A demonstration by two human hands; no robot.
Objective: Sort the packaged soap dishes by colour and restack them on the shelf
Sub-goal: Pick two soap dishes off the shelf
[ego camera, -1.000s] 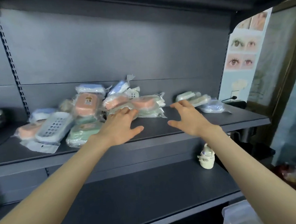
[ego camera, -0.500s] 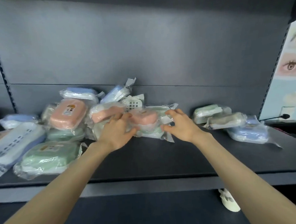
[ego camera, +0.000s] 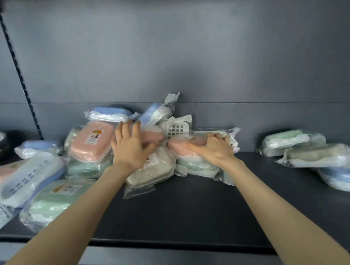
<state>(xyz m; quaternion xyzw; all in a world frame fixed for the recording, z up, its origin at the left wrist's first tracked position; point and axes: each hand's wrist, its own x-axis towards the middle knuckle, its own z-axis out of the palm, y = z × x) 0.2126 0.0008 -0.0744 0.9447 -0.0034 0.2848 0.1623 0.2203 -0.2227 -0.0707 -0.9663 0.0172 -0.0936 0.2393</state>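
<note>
Bags (ego camera: 140,190) each hold one soap dish. Right grip (ego camera: 211,148) curls round a pink dish (ego camera: 179,145); left grip (ego camera: 130,149) lies flat, fingers straight, on a second pink dish (ego camera: 153,135). Labels (ego camera: 94,136) unreadable.

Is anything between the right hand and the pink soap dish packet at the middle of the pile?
Nothing visible. The right hand grips the pink soap dish packet, which lies uppermost on a green packet. The left hand rests flat on another pink packet beside it.
</note>
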